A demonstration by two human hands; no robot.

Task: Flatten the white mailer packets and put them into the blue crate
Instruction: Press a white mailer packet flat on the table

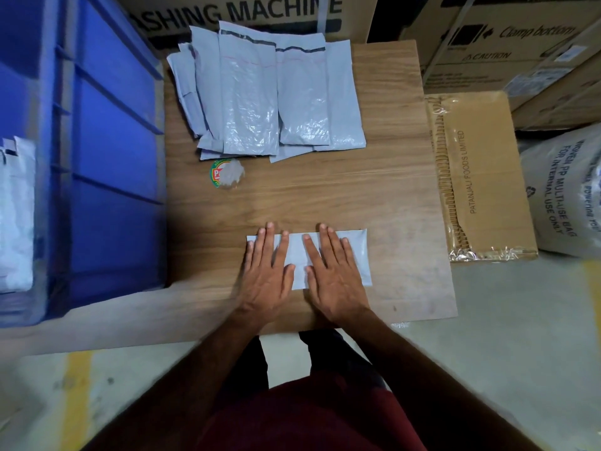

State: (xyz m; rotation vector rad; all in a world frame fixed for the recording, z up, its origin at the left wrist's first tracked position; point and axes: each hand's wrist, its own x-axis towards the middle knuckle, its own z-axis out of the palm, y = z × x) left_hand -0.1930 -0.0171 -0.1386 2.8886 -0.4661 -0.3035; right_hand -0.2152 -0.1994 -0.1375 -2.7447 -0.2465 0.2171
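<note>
One white mailer packet (356, 252) lies flat on the wooden board (374, 190) near its front edge. My left hand (265, 275) presses its left part with straight, spread fingers. My right hand (335, 275) presses its middle the same way, palm down. Several more white mailer packets (270, 92) lie in an overlapping pile at the back of the board. The blue crate (107, 151) stands to the left of the board, and white packets (16, 216) show inside it at the far left.
A round red and green sticker with crumpled clear plastic (226, 174) lies in front of the pile. A taped cardboard box (481, 177) adjoins the board's right side, a white woven sack (562, 190) beyond it. Large cartons (247, 11) stand behind.
</note>
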